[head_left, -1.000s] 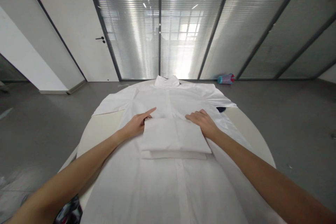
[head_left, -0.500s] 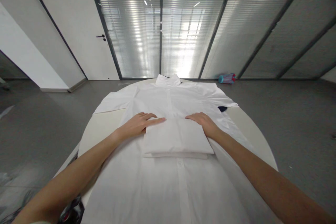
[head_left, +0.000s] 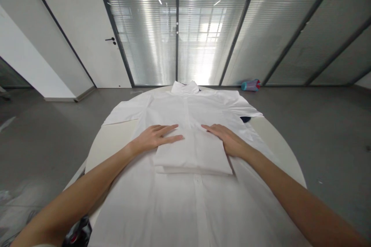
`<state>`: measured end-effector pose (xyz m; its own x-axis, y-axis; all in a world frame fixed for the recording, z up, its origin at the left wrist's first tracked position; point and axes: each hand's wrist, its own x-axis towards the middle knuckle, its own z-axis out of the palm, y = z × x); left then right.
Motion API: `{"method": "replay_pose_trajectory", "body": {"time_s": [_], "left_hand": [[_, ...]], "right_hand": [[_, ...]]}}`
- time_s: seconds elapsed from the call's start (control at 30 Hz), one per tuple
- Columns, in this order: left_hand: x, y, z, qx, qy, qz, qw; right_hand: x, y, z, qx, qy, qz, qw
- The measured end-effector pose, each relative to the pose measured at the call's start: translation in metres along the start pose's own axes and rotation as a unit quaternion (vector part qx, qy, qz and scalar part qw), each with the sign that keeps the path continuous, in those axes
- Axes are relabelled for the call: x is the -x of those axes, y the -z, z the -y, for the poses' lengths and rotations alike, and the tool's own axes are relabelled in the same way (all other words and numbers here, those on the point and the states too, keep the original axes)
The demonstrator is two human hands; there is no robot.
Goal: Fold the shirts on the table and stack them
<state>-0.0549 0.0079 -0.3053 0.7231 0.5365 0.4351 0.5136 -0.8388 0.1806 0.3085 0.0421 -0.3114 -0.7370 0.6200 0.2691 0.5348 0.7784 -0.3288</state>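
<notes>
Cloth meets both my hands: a folded, roughly rectangular white fabric bundle (head_left: 193, 156), smooth on top, with stacked layers showing along its near edge. It rests on the middle of a flat-spread, short-sleeved white fabric shirt (head_left: 174, 208), and I cannot tell whether the two are joined. My left hand (head_left: 153, 137) lies over the bundle's far left corner, thumb and index finger spread apart, thumb flat on the fabric, clasping nothing. My right hand (head_left: 227, 139) lies at its far right corner, fingers lying close together; my thumb is not clear, so I cannot tell whether I pinch any cloth there. Beyond the bundle stands the shirt's stiff, pointed white collar (head_left: 185, 88); on the near side of the bundle, a narrow straight button placket (head_left: 200, 204) runs toward me between soft, shallow wrinkles. To the bundle's left and right shows the pale, smooth, round-edged table (head_left: 106, 142) beneath. Well past the bundle, to the right, a small blue-and-red cylindrical object (head_left: 251, 85) lies on the matte grey floor (head_left: 292, 123), near ribbed-looking, dark-framed glass panels (head_left: 198, 50).
</notes>
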Motion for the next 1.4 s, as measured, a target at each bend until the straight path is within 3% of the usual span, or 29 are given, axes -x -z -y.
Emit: {"method": "replay_pose_trajectory", "body": {"time_s": [0.17, 0.47, 0.67, 0.8, 0.93, 1.03, 1.2, 1.3, 1.4], "left_hand": [[-0.003, 0.001, -0.002, -0.027, -0.015, 0.038, 0.999], [-0.002, 0.003, -0.001, -0.081, -0.06, 0.029, 0.994], [-0.004, 0.015, -0.027, -0.16, -0.05, 0.08, 0.983], [0.006, 0.022, -0.045, -0.154, -0.041, 0.129, 0.979], [0.026, 0.03, -0.064, -0.11, -0.032, 0.133, 0.984], [0.036, 0.029, -0.079, -0.073, -0.03, 0.123, 0.989], [0.033, 0.01, -0.096, -0.125, -0.003, 0.032, 0.992], [0.026, 0.0, -0.098, -0.144, -0.013, -0.005, 0.989], [0.019, -0.006, -0.098, -0.141, -0.029, -0.035, 0.989]], "right_hand": [[-0.009, -0.011, -0.007, 0.004, 0.01, -0.004, 1.0], [-0.007, -0.017, -0.014, -0.036, -0.028, -0.052, 0.998], [-0.002, -0.008, -0.011, 0.032, 0.041, -0.082, 0.995], [-0.003, -0.008, -0.009, 0.081, 0.048, -0.058, 0.994], [-0.005, -0.011, -0.006, 0.091, 0.043, -0.057, 0.993], [-0.006, -0.01, -0.005, 0.111, 0.038, -0.05, 0.992], [-0.006, 0.011, 0.006, 0.193, 0.015, 0.015, 0.981], [-0.009, 0.029, 0.033, 0.216, -0.014, 0.007, 0.976], [-0.019, 0.033, 0.071, 0.153, 0.008, -0.028, 0.988]]}}
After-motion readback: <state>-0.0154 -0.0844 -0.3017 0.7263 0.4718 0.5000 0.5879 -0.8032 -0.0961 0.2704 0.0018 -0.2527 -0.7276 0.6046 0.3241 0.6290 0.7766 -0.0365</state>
